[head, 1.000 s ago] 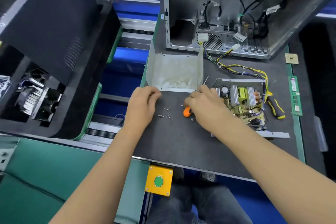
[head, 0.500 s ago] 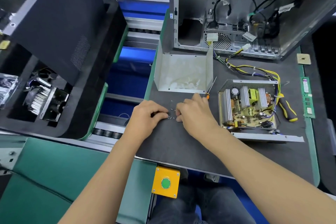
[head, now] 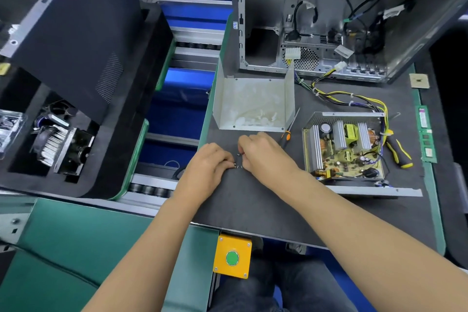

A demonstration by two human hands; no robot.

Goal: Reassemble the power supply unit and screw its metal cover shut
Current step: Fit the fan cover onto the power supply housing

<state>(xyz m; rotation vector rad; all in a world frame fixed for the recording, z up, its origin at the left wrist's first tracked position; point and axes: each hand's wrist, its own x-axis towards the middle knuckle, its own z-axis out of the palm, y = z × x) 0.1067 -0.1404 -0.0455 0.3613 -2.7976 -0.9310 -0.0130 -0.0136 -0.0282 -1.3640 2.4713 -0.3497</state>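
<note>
Head view shows both hands over loose screws (head: 238, 165) near the mat's (head: 253, 205) left edge: left hand (head: 208, 164) and right hand (head: 263, 153), fingers curled, seemingly pinching screws, though I cannot tell for certain. Little seems done: the power supply unit (head: 344, 145) lies open toward the right edge, its metal cover (head: 253, 106) separate behind the hands. An orange-handled screwdriver (head: 287, 134) lies between them; cables (head: 349, 99) trail behind the unit.

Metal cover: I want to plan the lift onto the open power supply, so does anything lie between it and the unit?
Yes. The orange-handled screwdriver lies on the mat in the gap between the metal cover and the open power supply. Both hands, left hand and right hand, are at the loose screws in front of the cover.
</note>
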